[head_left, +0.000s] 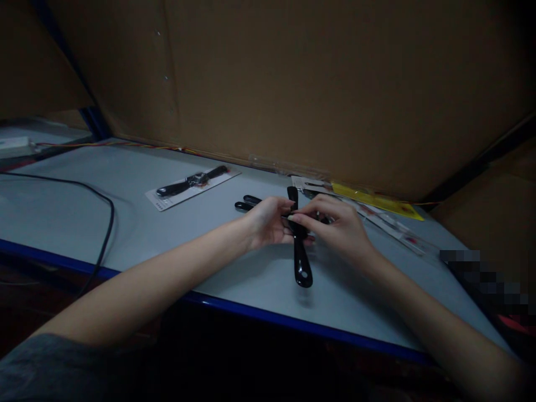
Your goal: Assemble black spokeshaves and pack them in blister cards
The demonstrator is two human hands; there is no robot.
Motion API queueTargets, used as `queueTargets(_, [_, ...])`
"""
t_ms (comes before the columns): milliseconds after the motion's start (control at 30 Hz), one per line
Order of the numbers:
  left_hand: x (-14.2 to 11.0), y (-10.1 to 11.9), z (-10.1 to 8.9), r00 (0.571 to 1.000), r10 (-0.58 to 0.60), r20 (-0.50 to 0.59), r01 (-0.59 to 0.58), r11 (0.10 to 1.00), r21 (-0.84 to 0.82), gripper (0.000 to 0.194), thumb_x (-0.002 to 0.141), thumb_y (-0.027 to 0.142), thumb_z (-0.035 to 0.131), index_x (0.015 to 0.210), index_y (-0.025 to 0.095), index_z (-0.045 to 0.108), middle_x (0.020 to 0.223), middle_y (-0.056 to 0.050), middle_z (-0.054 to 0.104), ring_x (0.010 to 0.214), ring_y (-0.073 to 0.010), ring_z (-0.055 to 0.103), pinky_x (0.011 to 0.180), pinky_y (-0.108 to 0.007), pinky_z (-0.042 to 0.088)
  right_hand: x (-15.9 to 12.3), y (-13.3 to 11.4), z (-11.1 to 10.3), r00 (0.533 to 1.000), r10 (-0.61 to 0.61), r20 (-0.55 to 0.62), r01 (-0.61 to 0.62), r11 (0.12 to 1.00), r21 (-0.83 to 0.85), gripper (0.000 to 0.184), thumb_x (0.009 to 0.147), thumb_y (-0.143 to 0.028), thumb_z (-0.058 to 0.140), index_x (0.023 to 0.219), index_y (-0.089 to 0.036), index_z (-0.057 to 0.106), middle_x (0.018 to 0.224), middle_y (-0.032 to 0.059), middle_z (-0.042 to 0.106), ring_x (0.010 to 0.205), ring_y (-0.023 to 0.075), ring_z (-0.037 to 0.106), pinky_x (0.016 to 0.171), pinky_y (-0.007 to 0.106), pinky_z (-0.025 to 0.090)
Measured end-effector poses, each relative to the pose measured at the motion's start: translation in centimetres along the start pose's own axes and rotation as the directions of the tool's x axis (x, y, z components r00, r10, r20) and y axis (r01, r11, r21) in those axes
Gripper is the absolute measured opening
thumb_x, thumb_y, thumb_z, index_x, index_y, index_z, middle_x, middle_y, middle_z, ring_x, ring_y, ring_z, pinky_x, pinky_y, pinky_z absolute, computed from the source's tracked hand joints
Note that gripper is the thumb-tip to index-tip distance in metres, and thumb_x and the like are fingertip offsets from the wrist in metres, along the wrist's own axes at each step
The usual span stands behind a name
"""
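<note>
In front of me, above the table, both hands hold a long black tool with a hanging hole (302,262) in its rounded near end. My left hand (270,222) is turned palm up beneath its middle, with the fingers curled round it. Thumb and fingers of my right hand (335,223) pinch the middle from above and hide that part. Just beyond my left wrist, two black handle ends (247,204) lie on the table. Farther left, a similar black tool (192,181) rests on a white backing card (167,204), with clear plastic round its middle.
Several carded packs (377,218) and a yellow strip (377,201) lie at the back right. A black cable (109,206) crosses the left side of the grey table (138,234). Blue edging (251,315) runs along the front, and a brown board (272,84) stands behind.
</note>
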State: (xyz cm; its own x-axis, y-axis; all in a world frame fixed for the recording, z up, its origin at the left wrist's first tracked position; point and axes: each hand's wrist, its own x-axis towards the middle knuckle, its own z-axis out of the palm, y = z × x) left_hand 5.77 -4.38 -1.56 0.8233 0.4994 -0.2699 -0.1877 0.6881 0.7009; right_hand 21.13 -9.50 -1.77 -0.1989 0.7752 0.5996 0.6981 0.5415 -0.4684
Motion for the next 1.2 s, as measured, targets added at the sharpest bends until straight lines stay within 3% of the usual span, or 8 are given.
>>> queueTargets(133, [0.1,-0.2,0.0,1.0,-0.022,0.019,0.021,0.999,0.029,0.022,0.078,0.024,0.042,0.093,0.01,0.051,0.077,-0.008,0.059,0.072,-0.018,0.059,0.079,-0.039,0.049,-0.1,-0.3,0.5,0.995,0.085,-0.043,-0.083,0.995,0.064,0.008,0.078,-0.027,0.063,0.076,-0.02,0.062,0.066,-0.0003,0.053,0.06,0.0116,0.048,0.054,0.026,0.036])
queueTargets(267, [0.0,-0.2,0.1,0.999,-0.044,0.019,0.043,0.998,0.044,0.025,0.079,0.026,0.043,0.095,0.01,0.051,0.074,-0.008,0.058,0.072,-0.0192,0.06,0.079,-0.04,0.049,-0.2,0.0,1.1,0.973,0.226,0.044,-0.229,0.929,0.291,0.011,0.08,-0.03,0.061,0.082,-0.02,0.056,0.064,-0.0028,0.051,0.055,0.0103,0.048,0.05,0.024,0.035])
queueTargets(367, [-0.2,0.0,0.2,0.999,-0.051,0.013,0.051,0.999,0.01,0.026,0.081,0.028,0.04,0.098,0.009,0.048,0.072,-0.008,0.058,0.074,-0.0201,0.061,0.079,-0.039,0.049,-0.2,0.2,1.0,0.963,0.261,0.07,-0.269,0.903,0.335,0.018,0.081,-0.036,0.06,0.075,-0.019,0.057,0.063,-0.002,0.052,0.055,0.0107,0.048,0.05,0.025,0.035])
queueTargets(500, [-0.4,0.3,0.3,0.998,-0.045,-0.031,0.045,0.999,-0.004,0.031,0.085,0.03,0.036,0.104,0.007,0.045,0.075,-0.009,0.058,0.076,-0.0212,0.062,0.079,-0.039,0.05,-0.1,0.1,0.1,0.98,0.193,0.059,-0.201,0.956,0.214,0.023,0.083,-0.039,0.056,0.074,-0.019,0.064,0.066,0.001,0.056,0.063,0.0134,0.051,0.056,0.027,0.038])
queueTargets(667, [-0.3,0.8,0.2,0.998,-0.023,-0.063,0.023,1.0,-0.003,0.033,0.087,0.031,0.033,0.102,0.005,0.048,0.078,-0.01,0.057,0.074,-0.0197,0.062,0.074,-0.035,0.051,0.0,0.0,-0.6,0.996,0.073,0.059,-0.075,0.996,0.038,0.015,0.081,-0.032,0.06,0.085,-0.02,0.069,0.072,0.0025,0.056,0.061,0.0126,0.049,0.054,0.027,0.036])
queueTargets(833, [-0.3,0.6,0.3,0.998,-0.002,-0.064,0.002,1.0,0.001,0.025,0.087,0.029,0.034,0.092,0.009,0.049,0.073,-0.007,0.055,0.069,-0.0177,0.06,0.068,-0.033,0.052,-0.1,-0.4,-0.3,1.0,0.015,0.009,-0.014,0.996,-0.086,0.015,0.079,-0.027,0.062,0.068,-0.018,0.061,0.067,0.0007,0.052,0.059,0.0117,0.047,0.053,0.027,0.034])
queueTargets(1033, [-0.4,0.3,0.3,0.998,-0.019,-0.052,0.019,1.0,0.015,0.023,0.086,0.028,0.037,0.092,0.01,0.048,0.069,-0.005,0.054,0.066,-0.0167,0.058,0.069,-0.035,0.052,-0.1,-1.0,-0.6,0.994,0.059,0.089,-0.064,0.996,0.057,0.023,0.085,-0.026,0.053,0.064,-0.017,0.059,0.066,0.0013,0.052,0.061,0.0124,0.048,0.055,0.028,0.035])
queueTargets(1200, [-0.4,0.4,0.2,0.998,-0.024,-0.058,0.025,1.0,0.013,0.023,0.086,0.028,0.038,0.096,0.009,0.047,0.074,-0.008,0.058,0.069,-0.0179,0.06,0.071,-0.036,0.052,-0.1,-0.7,-1.0,0.991,0.057,0.123,-0.075,0.986,0.15,0.021,0.087,-0.023,0.048,0.076,-0.019,0.066,0.076,0.0035,0.057,0.073,0.0155,0.054,0.063,0.03,0.038])
